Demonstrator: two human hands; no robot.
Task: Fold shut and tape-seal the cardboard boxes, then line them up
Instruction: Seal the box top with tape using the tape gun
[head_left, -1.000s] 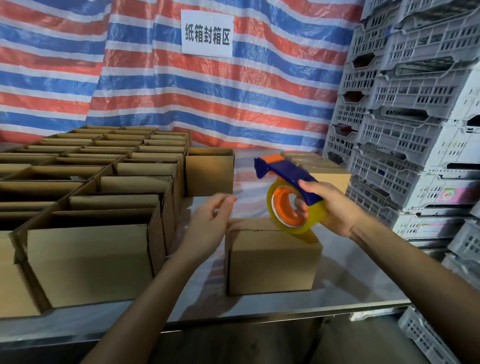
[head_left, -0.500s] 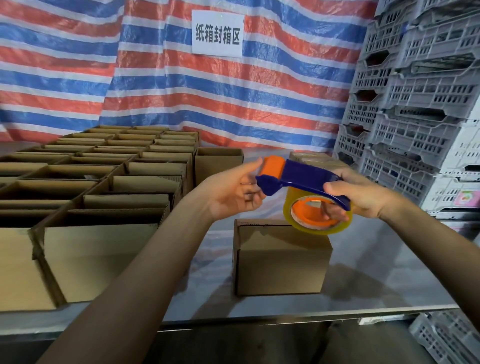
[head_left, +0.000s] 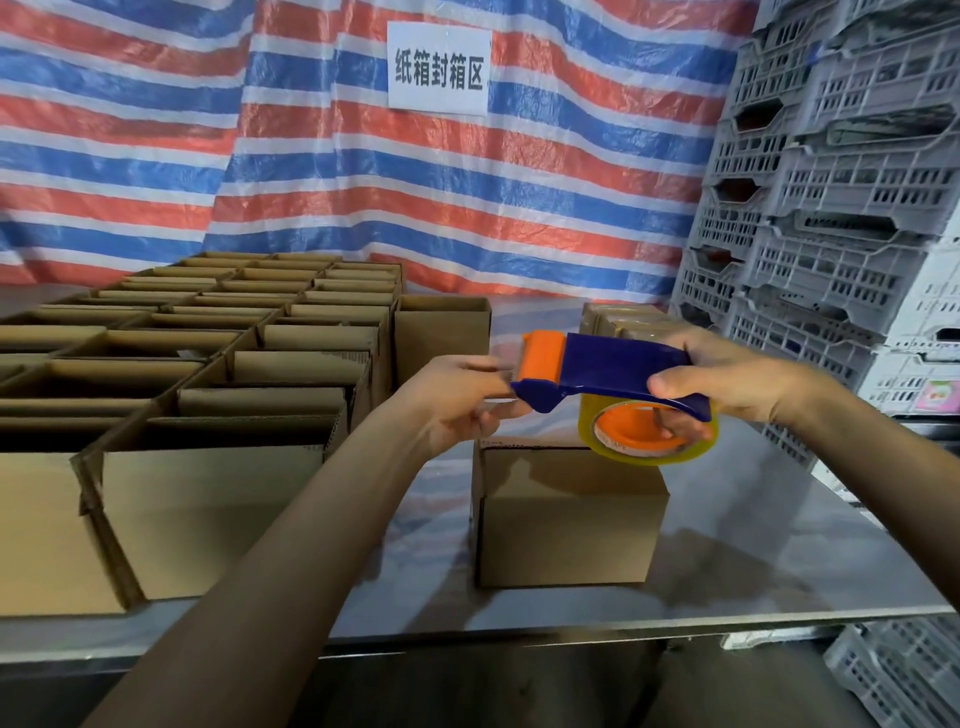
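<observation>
Closed brown cardboard box (head_left: 566, 519): on the grey metal table (head_left: 753, 561), near its front edge.
Blue-and-orange tape dispenser (head_left: 613, 371): held above the box.
Right hand (head_left: 727, 384): grasping the dispenser's handle.
Left hand (head_left: 457, 400): at the dispenser's 9 o'clock end, blurred; can't tell its grip.
Open brown cardboard boxes (head_left: 208, 499): 9 o'clock of the closed one.

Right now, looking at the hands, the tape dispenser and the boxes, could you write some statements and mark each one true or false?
1. The right hand holds the tape dispenser above the closed box. True.
2. The left hand lies flat on the closed box. False: it is up at the dispenser's orange front end.
3. The cardboard boxes on the left side of the table have open tops. True.
4. The tape roll lies on the table. False: it sits in the dispenser, in the air.
5. Grey plastic crates are stacked at the right. True.
</observation>
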